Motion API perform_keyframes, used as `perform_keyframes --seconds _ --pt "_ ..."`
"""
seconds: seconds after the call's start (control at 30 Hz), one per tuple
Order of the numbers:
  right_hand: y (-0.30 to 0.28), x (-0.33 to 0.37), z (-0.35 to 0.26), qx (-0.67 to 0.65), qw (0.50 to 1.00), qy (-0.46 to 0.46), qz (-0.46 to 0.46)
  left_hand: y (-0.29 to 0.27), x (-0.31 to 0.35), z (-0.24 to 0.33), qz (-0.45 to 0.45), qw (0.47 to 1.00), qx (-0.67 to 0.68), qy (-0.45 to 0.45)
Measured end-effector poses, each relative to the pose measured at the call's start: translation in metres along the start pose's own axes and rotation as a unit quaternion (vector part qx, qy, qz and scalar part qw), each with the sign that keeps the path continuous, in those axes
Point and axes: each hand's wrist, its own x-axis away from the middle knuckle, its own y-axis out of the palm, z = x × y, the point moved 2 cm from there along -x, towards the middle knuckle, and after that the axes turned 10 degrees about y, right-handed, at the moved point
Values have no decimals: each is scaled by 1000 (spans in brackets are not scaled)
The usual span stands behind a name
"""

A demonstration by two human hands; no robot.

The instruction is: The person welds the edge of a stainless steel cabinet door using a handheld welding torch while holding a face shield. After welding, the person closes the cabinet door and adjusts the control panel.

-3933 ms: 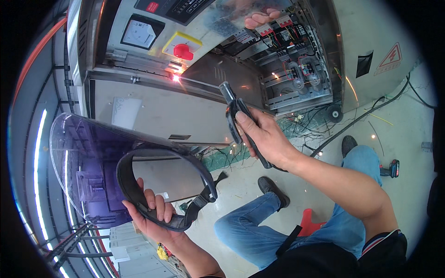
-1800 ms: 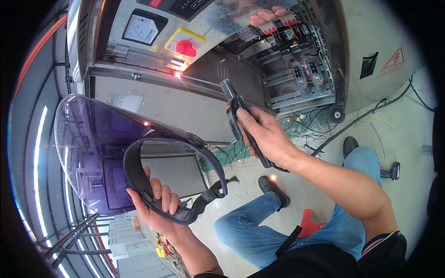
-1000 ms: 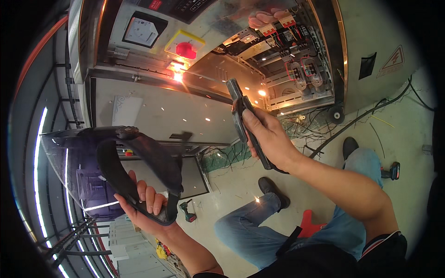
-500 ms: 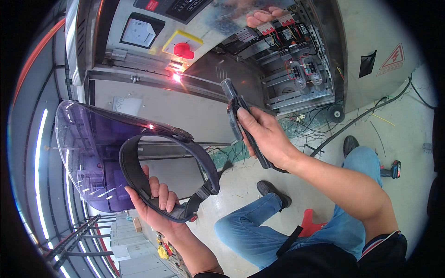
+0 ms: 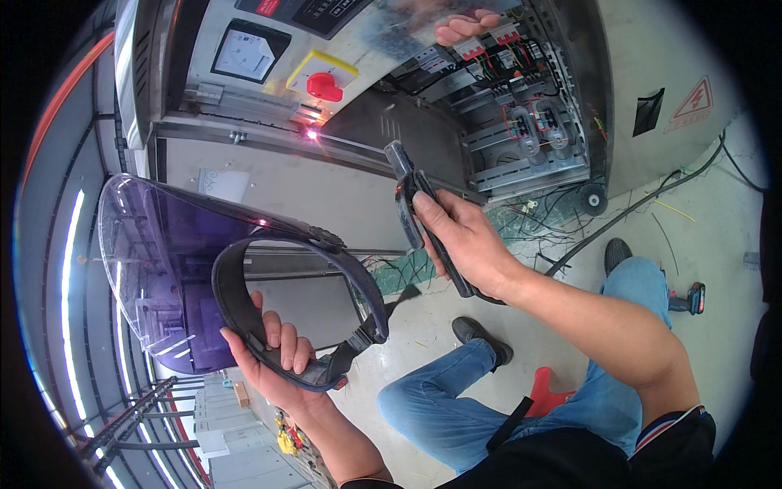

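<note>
My left hand point(image 5: 277, 350) is closed round the padded black headband point(image 5: 300, 236) of a face shield. Its clear, purple-tinted visor point(image 5: 163, 269) points to the left, and a loose strap end hangs off the band's right side. In my right hand point(image 5: 468, 244) is a black welding electrode holder point(image 5: 407, 208), tilted with its grey tip up and left. A cable leaves its lower end under my wrist. No rod can be made out in its jaws. Both things are held in the air before a metal cabinet point(image 5: 285, 179).
The cabinet's panel carries a red rotary switch point(image 5: 324, 85), a dial meter point(image 5: 248, 53) and a bright red light. Inside the open compartment are breakers and wiring point(image 5: 529, 126). Another person's fingers point(image 5: 466, 28) rest at the top. Cables and a cordless tool point(image 5: 691, 298) lie on the floor.
The electrode holder's tip has shifted slightly left, with my right hand. The face shield has moved very slightly right. Both grips stay the same.
</note>
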Motion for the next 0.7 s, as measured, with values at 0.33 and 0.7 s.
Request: perform_keyframes --seconds 0.33,0.7 --pt "5 -3 1 5 1000 -8 -7 9 2 -12 -2 998 -36 -57" --pt "5 -3 15 82 984 -145 54 43 11 -26 84 984 -137 -77"
